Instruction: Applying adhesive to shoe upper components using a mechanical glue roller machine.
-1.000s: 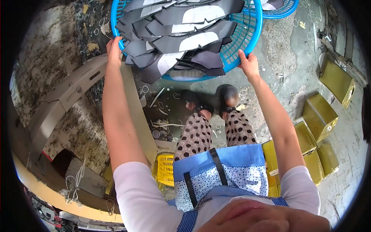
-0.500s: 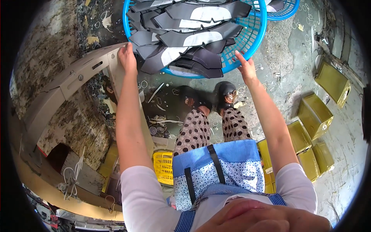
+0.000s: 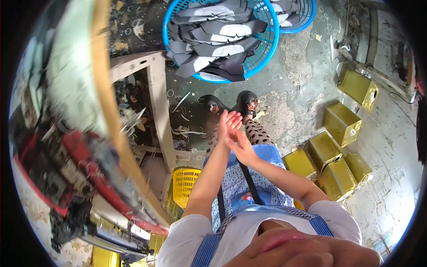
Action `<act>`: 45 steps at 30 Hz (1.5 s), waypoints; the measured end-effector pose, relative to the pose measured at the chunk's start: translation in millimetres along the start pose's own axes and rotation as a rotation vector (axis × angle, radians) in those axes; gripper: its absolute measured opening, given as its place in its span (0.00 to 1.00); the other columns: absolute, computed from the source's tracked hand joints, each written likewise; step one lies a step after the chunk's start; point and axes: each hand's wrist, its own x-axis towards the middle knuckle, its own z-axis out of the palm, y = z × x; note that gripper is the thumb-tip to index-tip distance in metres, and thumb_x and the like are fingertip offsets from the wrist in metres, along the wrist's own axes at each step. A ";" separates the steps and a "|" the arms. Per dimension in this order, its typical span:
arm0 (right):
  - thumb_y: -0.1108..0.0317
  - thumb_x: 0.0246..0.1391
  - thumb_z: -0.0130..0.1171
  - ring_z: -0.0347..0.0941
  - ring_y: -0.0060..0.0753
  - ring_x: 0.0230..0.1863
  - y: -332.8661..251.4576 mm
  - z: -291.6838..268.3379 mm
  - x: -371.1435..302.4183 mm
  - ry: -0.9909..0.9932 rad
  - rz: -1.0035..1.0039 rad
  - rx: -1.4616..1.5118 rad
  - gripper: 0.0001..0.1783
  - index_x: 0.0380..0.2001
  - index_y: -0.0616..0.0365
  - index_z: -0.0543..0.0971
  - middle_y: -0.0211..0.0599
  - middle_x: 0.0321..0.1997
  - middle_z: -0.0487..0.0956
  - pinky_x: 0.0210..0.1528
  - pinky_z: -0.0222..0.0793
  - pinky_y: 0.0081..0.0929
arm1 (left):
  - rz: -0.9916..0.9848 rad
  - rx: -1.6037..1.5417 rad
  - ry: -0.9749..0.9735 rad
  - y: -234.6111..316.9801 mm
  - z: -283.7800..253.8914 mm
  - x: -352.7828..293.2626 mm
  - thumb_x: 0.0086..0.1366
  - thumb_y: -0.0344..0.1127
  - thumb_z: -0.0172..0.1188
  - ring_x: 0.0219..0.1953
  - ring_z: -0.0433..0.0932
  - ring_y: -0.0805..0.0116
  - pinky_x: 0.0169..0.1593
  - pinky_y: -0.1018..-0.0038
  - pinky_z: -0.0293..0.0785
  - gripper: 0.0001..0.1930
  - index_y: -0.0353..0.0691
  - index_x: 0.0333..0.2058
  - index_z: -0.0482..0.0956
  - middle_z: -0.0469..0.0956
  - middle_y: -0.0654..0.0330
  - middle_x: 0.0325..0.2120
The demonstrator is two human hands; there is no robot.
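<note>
My left hand (image 3: 228,124) and my right hand (image 3: 242,149) meet in front of my body, above my apron (image 3: 262,178). The left palm is turned up with its fingers stretched out. The right hand lies against the base of the left, its fingers extended too and partly overlapped by the other hand. Neither hand shows anything in it. Beyond my feet stands a round blue plastic basket (image 3: 272,49), heaped with dark grey cut pieces (image 3: 229,30) that carry white patches. Both hands are apart from it.
A second blue basket (image 3: 307,24) with similar pieces stands behind. On the left are a table frame (image 3: 159,95), a wood-edged tabletop (image 3: 104,84) and a yellow basket (image 3: 186,182). Several yellowish metal cans (image 3: 341,122) line the right. Scraps and rings litter the floor.
Both hands have left the blue basket's rim area and come together near my body. The view has shifted, bringing the tabletop at left into sight.
</note>
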 end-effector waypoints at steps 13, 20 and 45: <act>0.34 0.63 0.33 0.35 0.33 0.75 -152.2 43.7 -61.2 -0.071 0.153 0.663 0.44 0.71 0.52 0.45 0.33 0.76 0.43 0.73 0.34 0.30 | 0.459 -0.067 -0.109 28.0 13.6 -193.7 0.66 0.63 0.45 0.67 0.50 0.65 0.67 0.68 0.48 0.39 0.46 0.68 0.49 0.49 0.60 0.68; 0.43 0.66 0.40 0.53 0.35 0.70 -269.7 48.3 -120.2 -0.331 -0.172 -0.060 0.35 0.66 0.55 0.58 0.38 0.69 0.60 0.70 0.46 0.32 | 0.586 0.034 -0.261 133.3 35.5 -301.6 0.66 0.63 0.47 0.68 0.48 0.63 0.68 0.66 0.45 0.41 0.44 0.68 0.47 0.49 0.56 0.67; 0.43 0.41 0.69 0.69 0.41 0.40 -632.7 90.9 160.3 -0.229 -0.982 -1.154 0.40 0.51 0.56 0.70 0.43 0.38 0.73 0.45 0.65 0.32 | 0.759 -0.647 -0.196 417.4 105.1 -256.9 0.64 0.56 0.56 0.42 0.68 0.74 0.49 0.71 0.63 0.22 0.48 0.48 0.71 0.71 0.68 0.39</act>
